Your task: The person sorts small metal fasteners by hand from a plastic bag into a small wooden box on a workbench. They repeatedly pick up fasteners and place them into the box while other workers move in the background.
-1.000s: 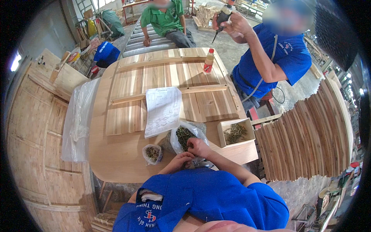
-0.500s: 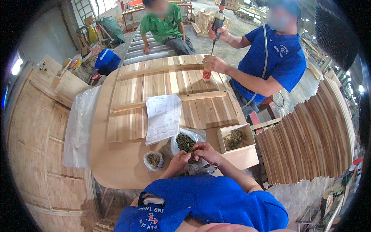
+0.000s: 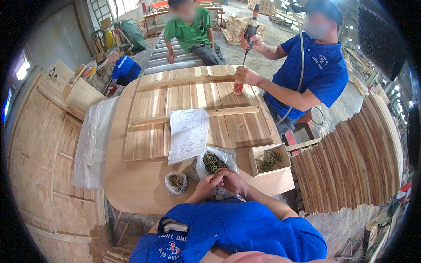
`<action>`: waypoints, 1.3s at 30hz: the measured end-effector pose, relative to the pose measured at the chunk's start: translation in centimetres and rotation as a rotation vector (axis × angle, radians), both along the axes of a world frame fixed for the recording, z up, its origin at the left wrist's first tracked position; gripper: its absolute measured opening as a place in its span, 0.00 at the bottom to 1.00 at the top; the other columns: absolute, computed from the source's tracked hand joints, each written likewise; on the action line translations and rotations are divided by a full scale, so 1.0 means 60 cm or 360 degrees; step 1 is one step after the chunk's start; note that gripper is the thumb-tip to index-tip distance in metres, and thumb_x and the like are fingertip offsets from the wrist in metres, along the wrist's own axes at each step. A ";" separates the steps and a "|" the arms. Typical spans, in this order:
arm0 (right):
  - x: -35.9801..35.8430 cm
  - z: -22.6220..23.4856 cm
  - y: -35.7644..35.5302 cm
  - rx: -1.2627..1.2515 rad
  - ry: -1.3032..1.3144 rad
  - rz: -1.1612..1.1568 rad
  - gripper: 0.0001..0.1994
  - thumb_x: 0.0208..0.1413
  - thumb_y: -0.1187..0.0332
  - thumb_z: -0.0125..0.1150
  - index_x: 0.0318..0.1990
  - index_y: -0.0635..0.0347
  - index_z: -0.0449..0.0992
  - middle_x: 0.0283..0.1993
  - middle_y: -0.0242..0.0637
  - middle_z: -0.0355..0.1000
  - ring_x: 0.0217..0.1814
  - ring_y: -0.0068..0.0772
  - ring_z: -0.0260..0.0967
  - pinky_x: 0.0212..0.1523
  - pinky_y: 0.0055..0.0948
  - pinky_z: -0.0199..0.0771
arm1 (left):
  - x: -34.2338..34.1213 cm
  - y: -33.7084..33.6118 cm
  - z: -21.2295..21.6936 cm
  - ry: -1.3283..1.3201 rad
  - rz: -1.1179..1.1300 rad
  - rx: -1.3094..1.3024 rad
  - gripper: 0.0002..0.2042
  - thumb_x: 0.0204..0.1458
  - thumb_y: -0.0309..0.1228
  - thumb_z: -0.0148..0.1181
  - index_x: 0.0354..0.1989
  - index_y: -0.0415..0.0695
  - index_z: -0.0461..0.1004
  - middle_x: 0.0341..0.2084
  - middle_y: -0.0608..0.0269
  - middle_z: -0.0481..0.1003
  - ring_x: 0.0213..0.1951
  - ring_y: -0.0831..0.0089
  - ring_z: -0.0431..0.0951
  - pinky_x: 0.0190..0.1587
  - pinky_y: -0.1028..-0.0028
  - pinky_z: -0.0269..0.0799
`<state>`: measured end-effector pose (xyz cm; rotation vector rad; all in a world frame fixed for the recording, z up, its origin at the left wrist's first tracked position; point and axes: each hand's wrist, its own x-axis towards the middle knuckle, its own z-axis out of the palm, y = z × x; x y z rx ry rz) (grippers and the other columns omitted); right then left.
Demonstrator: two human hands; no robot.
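Since the earlier frame both hands have stayed together at the clear bag of screws (image 3: 214, 162) near the surface (image 3: 140, 193) edge; left hand (image 3: 207, 183) and right hand (image 3: 231, 179) fingers pinch narrowly, contents untellable. Two bags: the smaller bag (image 3: 176, 182) left; one wooden box (image 3: 269, 159) right; one white sheet (image 3: 189, 135).

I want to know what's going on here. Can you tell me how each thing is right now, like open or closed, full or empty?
Large plastic bag of screws: open, part full.
Small plastic bag of screws: open, upright.
Wooden box: open, holds screws.
Paper sheet: flat on the wooden panel.
Left hand: fingers pinched together, touching the right hand.
Right hand: curled at the large bag's mouth.
Co-worker's power screwdriver: held upright.
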<state>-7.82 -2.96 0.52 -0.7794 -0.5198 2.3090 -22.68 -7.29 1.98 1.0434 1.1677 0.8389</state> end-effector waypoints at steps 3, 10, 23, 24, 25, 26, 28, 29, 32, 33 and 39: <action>0.001 0.000 -0.001 0.0093 -0.0040 0.0036 0.05 0.52 0.71 0.52 0.35 0.61 0.70 0.25 0.33 0.68 0.22 0.22 0.62 0.22 0.20 0.63 | 0.002 0.002 0.013 0.0090 0.0066 -0.0087 0.17 0.55 0.42 0.48 0.28 0.37 0.71 0.22 0.66 0.71 0.27 0.78 0.69 0.33 0.78 0.66; 0.005 0.023 -0.003 0.0233 -0.0272 0.0243 0.05 0.52 0.69 0.53 0.33 0.59 0.71 0.24 0.29 0.67 0.22 0.18 0.62 0.20 0.17 0.62 | -0.011 0.001 -0.021 0.0023 0.0089 0.0059 0.17 0.55 0.43 0.49 0.25 0.42 0.69 0.17 0.71 0.65 0.22 0.81 0.63 0.25 0.78 0.60; 0.021 0.024 -0.016 0.0075 0.0121 0.0165 0.03 0.54 0.68 0.53 0.31 0.55 0.69 0.24 0.24 0.65 0.21 0.16 0.59 0.20 0.16 0.59 | 0.001 -0.007 0.036 -0.0648 0.0071 -0.0534 0.11 0.57 0.41 0.46 0.29 0.47 0.66 0.13 0.78 0.56 0.14 0.85 0.52 0.17 0.82 0.47; 0.022 0.028 -0.019 0.0085 0.0146 0.0155 0.03 0.54 0.68 0.53 0.31 0.54 0.69 0.23 0.24 0.64 0.20 0.16 0.58 0.20 0.16 0.58 | 0.003 -0.009 0.032 -0.0701 0.0074 -0.0526 0.12 0.57 0.41 0.45 0.29 0.47 0.66 0.13 0.78 0.56 0.14 0.85 0.52 0.16 0.82 0.47; 0.023 0.033 -0.021 0.0096 0.0171 0.0147 0.03 0.54 0.68 0.53 0.31 0.54 0.69 0.22 0.24 0.63 0.19 0.16 0.57 0.20 0.16 0.58 | 0.007 -0.011 0.029 -0.0754 0.0079 -0.0518 0.12 0.57 0.42 0.45 0.30 0.48 0.66 0.12 0.78 0.56 0.13 0.85 0.52 0.16 0.81 0.47; 0.022 0.037 -0.021 0.0111 0.0143 0.0115 0.03 0.54 0.68 0.53 0.31 0.54 0.69 0.21 0.24 0.63 0.18 0.16 0.56 0.20 0.17 0.58 | 0.009 -0.014 0.026 -0.0808 0.0086 -0.0508 0.12 0.57 0.42 0.45 0.30 0.48 0.66 0.12 0.77 0.56 0.13 0.85 0.52 0.15 0.81 0.47; 0.028 0.041 -0.022 0.0114 0.0058 0.0057 0.03 0.53 0.68 0.53 0.30 0.54 0.68 0.20 0.23 0.61 0.16 0.15 0.54 0.21 0.19 0.58 | 0.022 -0.008 0.033 -0.0674 0.0150 -0.0471 0.11 0.57 0.42 0.46 0.29 0.49 0.65 0.12 0.78 0.56 0.12 0.86 0.52 0.14 0.82 0.46; 0.034 0.043 -0.020 0.0067 0.0072 0.0061 0.03 0.53 0.69 0.52 0.29 0.54 0.68 0.20 0.24 0.61 0.16 0.16 0.52 0.22 0.20 0.58 | 0.028 -0.007 0.037 -0.0607 0.0183 -0.0452 0.11 0.57 0.42 0.47 0.29 0.49 0.65 0.11 0.79 0.55 0.12 0.87 0.51 0.13 0.83 0.46; 0.048 0.057 -0.008 -0.0016 0.0068 0.0106 0.04 0.50 0.68 0.50 0.26 0.55 0.67 0.19 0.25 0.58 0.14 0.18 0.48 0.26 0.25 0.60 | 0.038 -0.011 0.023 -0.0510 0.0270 -0.0344 0.10 0.56 0.39 0.47 0.31 0.47 0.65 0.13 0.76 0.58 0.14 0.85 0.55 0.16 0.84 0.52; 0.056 0.050 -0.005 -0.0020 0.0168 0.0145 0.04 0.50 0.68 0.50 0.26 0.55 0.67 0.19 0.26 0.59 0.14 0.17 0.47 0.26 0.24 0.59 | 0.044 -0.014 0.021 -0.0517 0.0293 -0.0353 0.09 0.56 0.38 0.47 0.31 0.46 0.66 0.14 0.75 0.60 0.15 0.84 0.57 0.17 0.84 0.54; 0.101 0.031 -0.008 -0.0134 0.0320 0.0343 0.06 0.50 0.67 0.48 0.25 0.57 0.66 0.21 0.28 0.64 0.11 0.17 0.45 0.22 0.22 0.54 | 0.050 -0.039 -0.032 -0.1403 0.0487 -0.0434 0.09 0.52 0.24 0.47 0.42 0.38 0.67 0.35 0.57 0.71 0.36 0.68 0.72 0.39 0.76 0.69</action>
